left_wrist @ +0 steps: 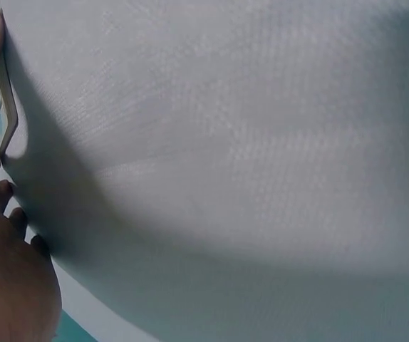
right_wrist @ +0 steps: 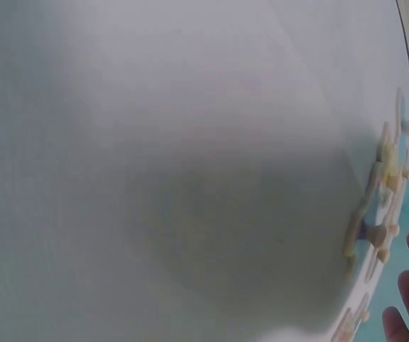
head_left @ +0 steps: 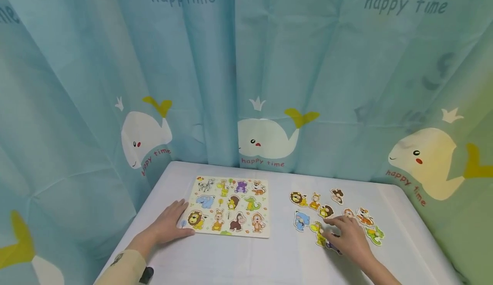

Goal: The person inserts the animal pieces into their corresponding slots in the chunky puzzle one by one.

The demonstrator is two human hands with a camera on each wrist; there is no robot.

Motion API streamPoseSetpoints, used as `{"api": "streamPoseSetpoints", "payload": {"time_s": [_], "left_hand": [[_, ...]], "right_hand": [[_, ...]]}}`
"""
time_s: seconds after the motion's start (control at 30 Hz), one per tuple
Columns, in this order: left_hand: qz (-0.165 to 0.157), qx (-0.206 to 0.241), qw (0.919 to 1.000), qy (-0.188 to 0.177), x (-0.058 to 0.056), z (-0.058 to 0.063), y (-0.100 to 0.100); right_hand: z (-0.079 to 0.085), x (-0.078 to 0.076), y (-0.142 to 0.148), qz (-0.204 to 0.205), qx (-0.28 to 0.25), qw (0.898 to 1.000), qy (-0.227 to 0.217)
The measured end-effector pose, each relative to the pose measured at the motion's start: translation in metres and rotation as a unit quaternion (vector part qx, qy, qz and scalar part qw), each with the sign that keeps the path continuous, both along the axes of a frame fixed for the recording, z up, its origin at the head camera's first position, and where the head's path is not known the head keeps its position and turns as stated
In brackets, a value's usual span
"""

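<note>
A flat puzzle board (head_left: 230, 208) printed with cartoon animals lies on the table's left half. At its front left corner rests my left hand (head_left: 169, 223), thumb against the front edge and fingers extended along the left edge. My right hand (head_left: 348, 236) hovers over loose animal pieces, thumb and forefinger apart with nothing visible between them. Closest to its fingertips are the giraffe piece (head_left: 318, 233) and the hedgehog piece (head_left: 325, 211). A purple piece (head_left: 333, 246) is partly covered by the hand. In the right wrist view, knobs (right_wrist: 377, 235) stand up from the pieces.
Around the right hand lie the lion (head_left: 297, 198), kangaroo (head_left: 315, 201), gorilla (head_left: 337, 196), elephant (head_left: 301, 221), monkey (head_left: 348, 212), tiger (head_left: 364, 216) and crocodile (head_left: 375, 236) pieces. A curtain (head_left: 269, 71) hangs behind the white table (head_left: 231, 263). A small black object (head_left: 147, 275) sits by the left sleeve.
</note>
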State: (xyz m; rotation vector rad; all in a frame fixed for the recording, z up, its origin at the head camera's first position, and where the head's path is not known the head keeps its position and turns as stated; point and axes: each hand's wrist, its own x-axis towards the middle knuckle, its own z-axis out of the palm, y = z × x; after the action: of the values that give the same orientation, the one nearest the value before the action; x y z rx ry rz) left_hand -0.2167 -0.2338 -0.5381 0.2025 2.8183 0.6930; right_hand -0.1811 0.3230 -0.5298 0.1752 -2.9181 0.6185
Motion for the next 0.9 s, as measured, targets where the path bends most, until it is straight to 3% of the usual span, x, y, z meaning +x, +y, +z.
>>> {"api": "streamPoseSetpoints", "payload": {"time_s": [0.13,0.47,0.9], "left_hand": [[-0.005,0.006,1.0000,-0.001,0.0019,0.0007,-0.0008],[-0.003,-0.003,1.0000,0.006,0.0006,0.0043,-0.0022],[-0.009,0.000,0.9999,0.014,-0.0010,-0.0001,-0.0023]], "right_hand": [[-0.0048,0.0030,-0.0037,-0.007,0.003,1.000,-0.007],[-0.0059,0.0006,-0.0051,-0.001,-0.010,1.000,0.023],[-0.0097,0.0060,-0.0016,-0.025,-0.014,0.999,0.020]]}}
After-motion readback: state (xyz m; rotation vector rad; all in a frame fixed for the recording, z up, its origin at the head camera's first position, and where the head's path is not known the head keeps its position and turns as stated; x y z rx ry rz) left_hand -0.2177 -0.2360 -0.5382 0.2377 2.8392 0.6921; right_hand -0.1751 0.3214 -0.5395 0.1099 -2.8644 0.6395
